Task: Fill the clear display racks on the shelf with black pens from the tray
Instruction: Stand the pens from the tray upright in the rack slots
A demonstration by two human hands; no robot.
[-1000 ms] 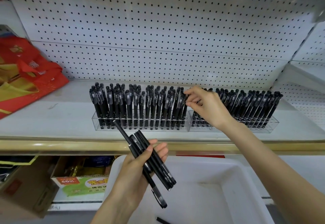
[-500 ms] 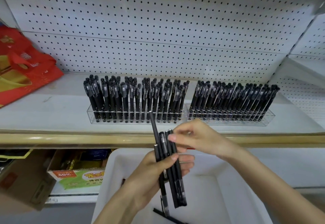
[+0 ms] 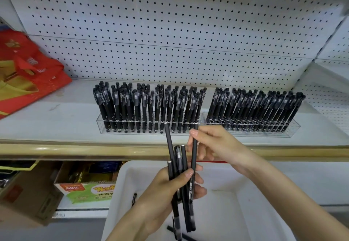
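Racks nearly full: left rack [image 3: 151,127] and right rack [image 3: 251,129] are packed with black pens, and few slots seem open near their junction; left grip [image 3: 162,193] clenches a small bundle [image 3: 184,212] above the tray [image 3: 245,212]; right grip [image 3: 215,142] pinches one pen [image 3: 194,155] from it; shelf lip [image 3: 75,149] lies between hands and racks, with free air above it.

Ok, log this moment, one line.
left hand: holds pen bundle | right hand: pinches one pen | racks: mostly filled
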